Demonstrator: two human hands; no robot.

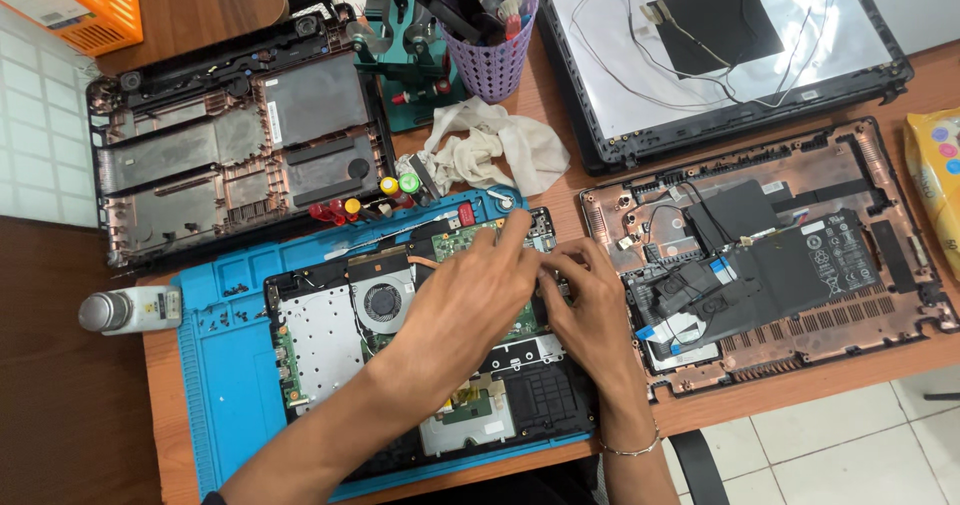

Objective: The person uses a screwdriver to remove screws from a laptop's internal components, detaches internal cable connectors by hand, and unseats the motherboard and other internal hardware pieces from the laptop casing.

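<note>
Blue repair mat on the worktop carries an opened laptop chassis. Both hands are on its green motherboard: left hand fingers spread flat, right hand fingers curled together, grip unclear. Cooling fan sits just left.

A blue mat, a green circuit board, a purple perforated cup.
</note>
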